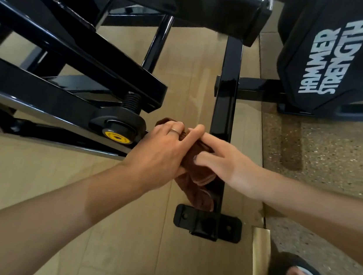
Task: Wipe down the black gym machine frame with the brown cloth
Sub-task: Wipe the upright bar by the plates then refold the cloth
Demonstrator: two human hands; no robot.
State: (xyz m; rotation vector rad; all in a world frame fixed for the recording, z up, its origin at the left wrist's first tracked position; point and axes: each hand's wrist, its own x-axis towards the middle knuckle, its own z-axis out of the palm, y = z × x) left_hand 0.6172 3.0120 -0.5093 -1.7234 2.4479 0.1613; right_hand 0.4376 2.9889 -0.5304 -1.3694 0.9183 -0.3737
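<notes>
Brown cloth [196, 173] sits bunched between our left hand [163, 148] and right hand [225, 163], both gripping it above the frame [223, 110] base rail; wiping looks unfinished.

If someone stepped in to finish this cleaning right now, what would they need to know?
Left hand: grips the brown cloth, bunched, beside the yellow-capped knob.
Right hand: fingers pinch the same cloth from the other side.
Cloth hangs against the black floor bar of the gym machine frame, just above its bolted foot plate.
Done: cannot tell which bars are wiped.
Left: regrip the cloth, then wipe the frame's bars.
</notes>
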